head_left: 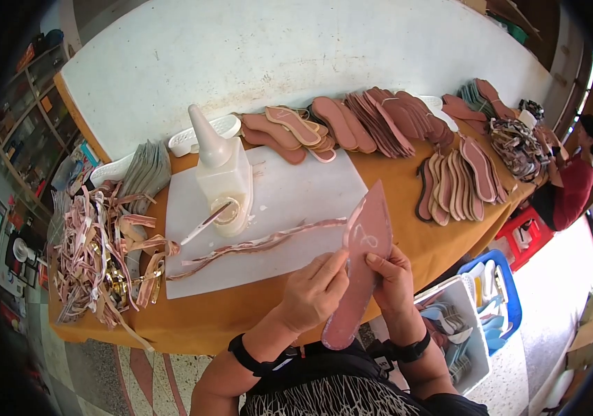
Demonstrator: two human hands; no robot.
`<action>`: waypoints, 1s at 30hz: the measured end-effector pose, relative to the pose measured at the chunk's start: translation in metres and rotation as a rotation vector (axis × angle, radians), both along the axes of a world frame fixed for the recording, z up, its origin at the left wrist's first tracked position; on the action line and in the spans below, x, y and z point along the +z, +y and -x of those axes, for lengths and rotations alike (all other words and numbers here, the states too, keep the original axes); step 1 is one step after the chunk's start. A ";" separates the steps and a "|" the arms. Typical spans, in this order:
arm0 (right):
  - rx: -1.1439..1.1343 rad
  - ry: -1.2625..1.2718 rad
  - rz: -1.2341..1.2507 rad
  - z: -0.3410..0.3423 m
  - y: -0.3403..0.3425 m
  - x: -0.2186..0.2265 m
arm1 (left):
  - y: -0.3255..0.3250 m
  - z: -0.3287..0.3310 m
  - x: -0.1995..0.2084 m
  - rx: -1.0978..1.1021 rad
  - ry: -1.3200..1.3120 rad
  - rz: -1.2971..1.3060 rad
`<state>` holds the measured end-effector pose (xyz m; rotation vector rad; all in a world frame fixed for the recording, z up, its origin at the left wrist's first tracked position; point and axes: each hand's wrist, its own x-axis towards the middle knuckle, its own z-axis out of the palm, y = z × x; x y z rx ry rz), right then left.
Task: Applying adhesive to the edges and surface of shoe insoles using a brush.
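Observation:
In front of me a long brownish-pink shoe insole (364, 267) is held at a tilt, its broad end up and a pale squiggle marked on its face. My right hand (393, 281) grips its right edge, thumb on the face. My left hand (316, 291) is closed, with its bent fingers at the left edge; whether a thin strip is also pinched there I cannot tell. Just beyond lies a narrow pink-and-white strip (262, 243) on a white sheet (303, 187). A white bottle with a tapered spout (213, 142) stands there, and a brush (203, 225) rests across its lower opening.
A tangle of pink strips (99, 249) lies at the left of the cloth-covered table (414, 232). Stacked insoles (380, 121) line the back and right. Below right are a white crate (477, 326) and a blue basin (515, 298). Another person (574, 173) sits far right.

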<state>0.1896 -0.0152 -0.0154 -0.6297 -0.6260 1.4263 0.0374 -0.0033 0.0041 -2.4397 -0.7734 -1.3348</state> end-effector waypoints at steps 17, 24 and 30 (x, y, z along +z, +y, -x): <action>-0.006 0.011 0.014 0.003 -0.004 -0.001 | -0.005 0.004 0.006 -0.285 -0.385 0.490; 0.057 -0.006 -0.012 0.002 -0.007 -0.001 | 0.014 0.000 0.014 -0.224 -0.902 1.151; 0.080 -0.040 0.003 0.002 -0.009 -0.001 | 0.021 -0.005 0.017 -0.249 -0.788 1.247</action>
